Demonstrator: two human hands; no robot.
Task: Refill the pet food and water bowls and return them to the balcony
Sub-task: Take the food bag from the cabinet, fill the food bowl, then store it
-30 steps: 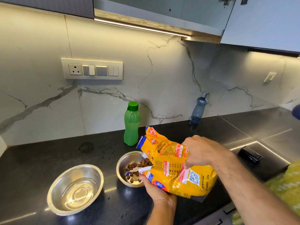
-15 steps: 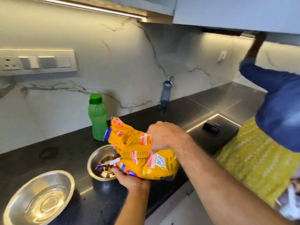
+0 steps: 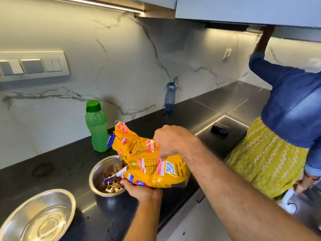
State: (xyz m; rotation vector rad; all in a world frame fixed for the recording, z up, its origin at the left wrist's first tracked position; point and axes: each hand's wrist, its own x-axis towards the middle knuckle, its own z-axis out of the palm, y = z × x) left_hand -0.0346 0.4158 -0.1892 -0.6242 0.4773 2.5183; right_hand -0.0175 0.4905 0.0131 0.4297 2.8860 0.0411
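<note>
we see the yellow pet food bag tipped on its side, its torn mouth over the small steel bowl on the black surface; brown kibble lies inside. right hand fingers grasping the bag's top, left hand fingers curled under its lower edge. the larger steel bowl holds water at lower left. a green bottle stands just behind.

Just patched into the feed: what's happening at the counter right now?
A person is pouring kibble from a yellow pet food bag into the small steel bowl. The right hand grips the bag's middle; the left hand holds its lower edge near the opening. The larger bowl holds water. A second person stands at right.
</note>
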